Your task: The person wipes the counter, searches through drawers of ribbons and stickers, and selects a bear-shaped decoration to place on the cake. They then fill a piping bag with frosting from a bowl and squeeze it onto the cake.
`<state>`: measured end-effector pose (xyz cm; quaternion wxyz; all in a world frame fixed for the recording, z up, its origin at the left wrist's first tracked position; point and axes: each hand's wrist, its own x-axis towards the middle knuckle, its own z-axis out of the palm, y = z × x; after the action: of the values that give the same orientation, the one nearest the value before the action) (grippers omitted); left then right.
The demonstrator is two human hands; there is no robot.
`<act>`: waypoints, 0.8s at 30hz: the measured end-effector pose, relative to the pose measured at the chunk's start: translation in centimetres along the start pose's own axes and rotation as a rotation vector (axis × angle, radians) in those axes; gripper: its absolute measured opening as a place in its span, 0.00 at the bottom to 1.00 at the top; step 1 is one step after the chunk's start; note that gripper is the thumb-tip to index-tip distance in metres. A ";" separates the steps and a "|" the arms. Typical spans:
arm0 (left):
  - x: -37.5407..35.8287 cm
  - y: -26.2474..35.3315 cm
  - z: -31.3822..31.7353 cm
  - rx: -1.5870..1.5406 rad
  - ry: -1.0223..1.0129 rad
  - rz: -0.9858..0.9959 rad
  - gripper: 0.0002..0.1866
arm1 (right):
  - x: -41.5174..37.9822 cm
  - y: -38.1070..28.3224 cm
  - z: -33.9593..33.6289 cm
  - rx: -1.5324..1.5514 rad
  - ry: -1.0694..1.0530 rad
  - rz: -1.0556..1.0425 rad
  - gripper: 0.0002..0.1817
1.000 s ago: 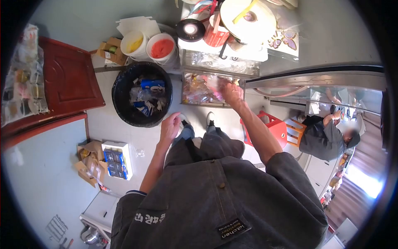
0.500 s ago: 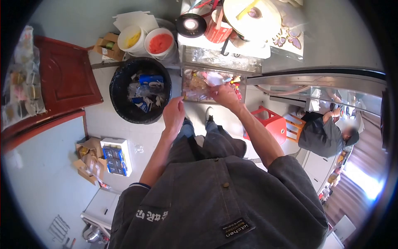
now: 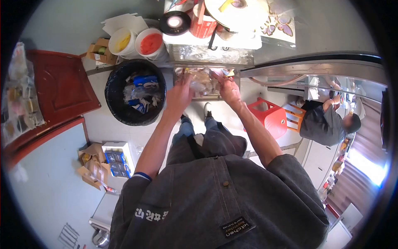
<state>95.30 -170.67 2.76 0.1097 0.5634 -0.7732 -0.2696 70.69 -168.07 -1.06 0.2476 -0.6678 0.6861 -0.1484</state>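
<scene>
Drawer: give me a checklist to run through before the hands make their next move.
1. Drawer pulled open: ok.
2. Left hand and right hand both at the drawer: ok.
3. Firm hold on the bags: cannot tell, too blurred.
4. Full view into the drawer: not ok, the hands cover part of it.
5. Bin standing apart from the drawer: ok.
6. Stool standing apart from the drawer: ok.

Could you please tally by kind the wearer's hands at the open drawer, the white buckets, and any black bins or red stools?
Left hand and right hand at the open drawer: 2
White buckets: 2
Black bin: 1
Red stool: 1
Total: 6
</scene>
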 end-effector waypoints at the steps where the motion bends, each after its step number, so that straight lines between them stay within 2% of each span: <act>1: 0.6 -0.4 0.7 0.022 0.016 -0.007 0.20 | -0.1 0.6 0.6 -0.019 0.011 -0.005 0.33; 5: 1.1 -1.9 2.3 0.014 0.109 -0.063 0.13 | -0.4 0.1 0.9 -0.250 -0.111 0.031 0.33; 8: 0.9 -2.5 2.6 0.008 0.246 -0.057 0.10 | 0.5 -0.7 0.8 -0.097 -0.160 0.047 0.30; 9: 0.7 -2.8 2.7 0.018 0.300 -0.044 0.10 | 0.6 -0.3 1.5 -0.113 -0.155 -0.031 0.28; 11: 0.4 -2.8 2.6 0.011 0.301 0.004 0.10 | 1.1 0.4 2.8 -0.150 -0.142 -0.192 0.24; 14: -0.3 -1.9 2.1 0.009 0.277 0.015 0.12 | 1.0 0.0 3.5 0.016 -0.207 -0.188 0.19; 17: -0.9 -1.9 2.1 -0.006 0.222 0.014 0.15 | 1.1 -1.4 2.6 -0.103 -0.226 -0.059 0.17; 20: -1.7 -2.1 2.4 0.010 0.242 0.051 0.15 | 1.8 -1.3 2.3 -0.281 -0.216 -0.053 0.18; 24: -3.5 -1.9 1.9 0.073 0.258 0.012 0.12 | 2.2 -0.7 2.6 -0.156 -0.160 -0.009 0.19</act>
<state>97.15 -167.25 0.68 0.1891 0.5925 -0.7653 -0.1658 72.70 -169.95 -3.12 0.2482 -0.6977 0.6708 -0.0417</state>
